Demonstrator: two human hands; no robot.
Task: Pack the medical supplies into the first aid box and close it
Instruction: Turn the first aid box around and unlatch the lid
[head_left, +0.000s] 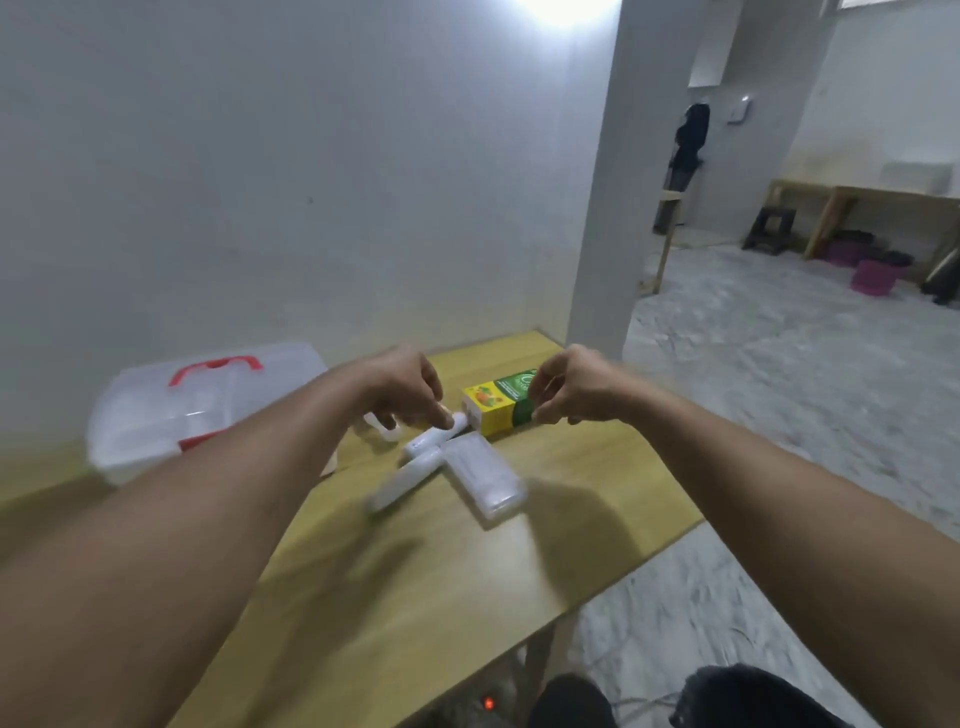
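Wooden table (415, 571): first aid box (197, 410) closed, left. Right hand (571, 389) pinches yellow-green carton (498, 408); left hand (400, 387) pinches white tube (434, 439). Risk: loose tubes rolling off.

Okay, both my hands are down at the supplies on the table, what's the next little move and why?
Probably lift the yellow and green carton that your right hand pinches and carry it left toward the first aid box, which looks closed, so it needs opening first. Your left hand touches a white tube.

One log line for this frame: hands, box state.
left hand: touching white tube | right hand: gripping yellow-green carton | first aid box: closed
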